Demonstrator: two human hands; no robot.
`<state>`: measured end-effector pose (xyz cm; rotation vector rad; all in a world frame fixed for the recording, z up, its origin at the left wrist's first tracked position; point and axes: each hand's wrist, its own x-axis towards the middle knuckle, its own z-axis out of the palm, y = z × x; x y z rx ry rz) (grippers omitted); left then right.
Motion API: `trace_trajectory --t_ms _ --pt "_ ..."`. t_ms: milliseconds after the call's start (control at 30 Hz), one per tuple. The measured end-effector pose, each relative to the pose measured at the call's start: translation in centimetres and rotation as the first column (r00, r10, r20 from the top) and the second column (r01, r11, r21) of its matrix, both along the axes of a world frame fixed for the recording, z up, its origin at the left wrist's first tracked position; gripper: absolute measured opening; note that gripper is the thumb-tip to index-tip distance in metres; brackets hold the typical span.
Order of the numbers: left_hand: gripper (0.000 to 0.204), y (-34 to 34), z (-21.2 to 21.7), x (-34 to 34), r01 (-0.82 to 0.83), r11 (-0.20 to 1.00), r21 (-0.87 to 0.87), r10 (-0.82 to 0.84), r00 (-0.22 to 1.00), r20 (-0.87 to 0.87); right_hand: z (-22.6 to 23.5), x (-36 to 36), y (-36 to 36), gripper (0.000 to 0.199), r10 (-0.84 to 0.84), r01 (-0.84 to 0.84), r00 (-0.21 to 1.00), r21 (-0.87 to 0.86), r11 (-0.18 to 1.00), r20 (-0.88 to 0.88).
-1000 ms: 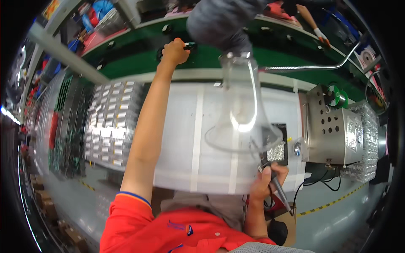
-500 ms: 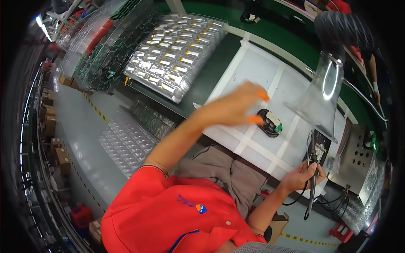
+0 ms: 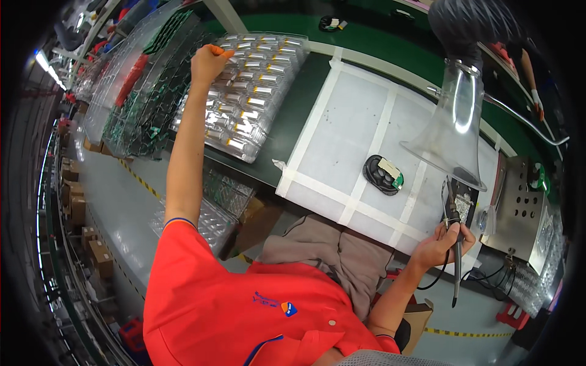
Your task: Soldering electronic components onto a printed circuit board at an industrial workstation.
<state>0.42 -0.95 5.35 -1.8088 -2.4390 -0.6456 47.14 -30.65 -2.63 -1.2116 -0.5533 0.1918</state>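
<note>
My left hand (image 3: 209, 64) is over the far left part of a clear plastic tray (image 3: 284, 58) of silver pouch cells with yellow ends. Orange covers are on its fingertips, which are drawn together; whatever lies between them is hidden. At the right edge of the white work mat (image 3: 329, 165), my right hand (image 3: 441, 247) grips a soldering iron (image 3: 458, 268) with a dark, slim handle. A black oval device housing (image 3: 383, 175), holding a pale strip and a bit of green board, lies on the mat, apart from both hands.
A clear fume hood (image 3: 455, 125) on a black hose hangs above the mat's right side. Beneath it is a dark pad with small silvery pieces (image 3: 464, 206). A perforated metal box (image 3: 519, 210) stands at the right. Stacked trays with green boards (image 3: 143, 116) rise at the left.
My left hand has swung from beside the black housing to the far left, over the tray of cells. The right hand keeps hold of the soldering iron. The view has shifted slightly.
</note>
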Motion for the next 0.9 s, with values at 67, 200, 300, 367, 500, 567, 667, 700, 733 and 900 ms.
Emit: trace_trajectory --t_ms 67,200,300,367,500,567,667,700,733,900 --pt "0.026 -1.3 0.7 0.9 0.228 0.951 0.208 -0.284 0.908 0.307 0.1 -0.1 0.1 0.012 -0.006 0.006 1.000 -0.009 1.000 0.000" --pt "0.023 -9.7 4.2 11.1 0.539 0.820 0.194 -0.544 0.626 0.559 0.3 -0.7 -0.8 0.011 0.056 -0.055 0.998 -0.035 0.998 0.015" --pt "0.020 -14.6 2.7 16.6 0.699 0.710 0.086 -0.643 0.594 0.483 0.3 -1.9 -1.1 0.014 0.152 -0.154 0.988 -0.040 0.987 -0.041" --pt "0.015 -16.3 0.6 19.5 0.721 0.693 0.019 -0.567 0.528 0.632 0.1 -2.7 -0.9 0.014 0.240 -0.245 0.967 -0.046 0.969 -0.081" --pt "0.012 -18.8 -2.5 24.1 0.807 0.582 0.102 -0.675 0.408 0.615 -0.1 -3.2 -0.6 0.016 0.437 -0.433 0.900 -0.138 0.891 -0.002" --pt "0.013 -20.0 -2.9 25.8 0.834 0.545 0.088 -0.675 0.374 0.636 0.8 -3.6 -0.7 0.019 0.534 -0.530 0.845 -0.195 0.826 -0.034" --pt "0.013 -21.5 -3.4 27.7 0.850 0.518 0.091 -0.698 0.360 0.619 0.2 -3.6 -0.3 0.036 0.602 -0.593 0.798 -0.219 0.775 -0.030" --pt "0.013 -21.8 -3.5 28.0 0.864 0.494 0.098 -0.725 0.348 0.594 0.2 -3.7 -0.1 0.042 0.622 -0.608 0.783 -0.195 0.770 0.019" --pt "0.013 -22.0 -3.5 28.2 0.876 0.471 0.106 -0.752 0.336 0.567 0.4 -3.6 -0.1 0.048 0.643 -0.631 0.766 -0.204 0.748 -0.008" --pt "0.011 -22.7 -3.4 29.0 0.888 0.437 0.142 -0.784 0.299 0.544 -0.1 -3.2 -0.5 0.047 0.628 -0.608 0.778 -0.232 0.759 0.014"
